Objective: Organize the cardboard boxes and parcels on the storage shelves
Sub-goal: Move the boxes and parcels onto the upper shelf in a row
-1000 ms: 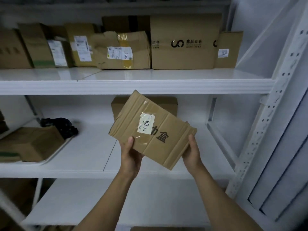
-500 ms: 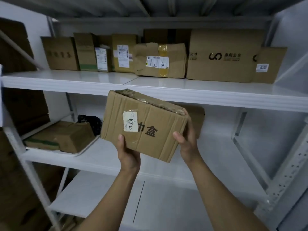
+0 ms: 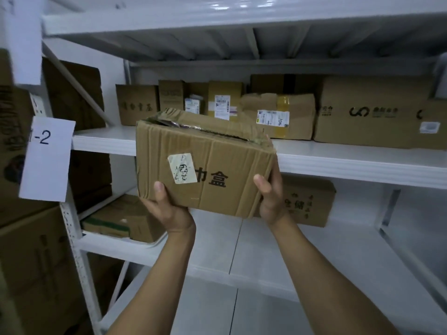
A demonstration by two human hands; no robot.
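I hold a worn brown cardboard box [image 3: 217, 165] with a white sticker and black characters on its front. My left hand [image 3: 167, 209] grips its lower left corner and my right hand [image 3: 269, 194] clasps its right end. The box is level, in front of the edge of the upper white shelf [image 3: 350, 163]. A row of cardboard parcels stands along the back of that shelf, among them a crumpled one with yellow tape [image 3: 278, 114] and a large printed carton [image 3: 375, 112].
On the shelf below stands a printed box [image 3: 312, 201] behind my right hand and a flat carton [image 3: 118, 221] at the left. A paper label "-2" [image 3: 46, 158] hangs on the left upright. Big cartons [image 3: 31, 262] fill the neighbouring rack at the left.
I have lifted the box from the lower shelf level up to the edge of the upper shelf and turned it level. My view has swung left and up.
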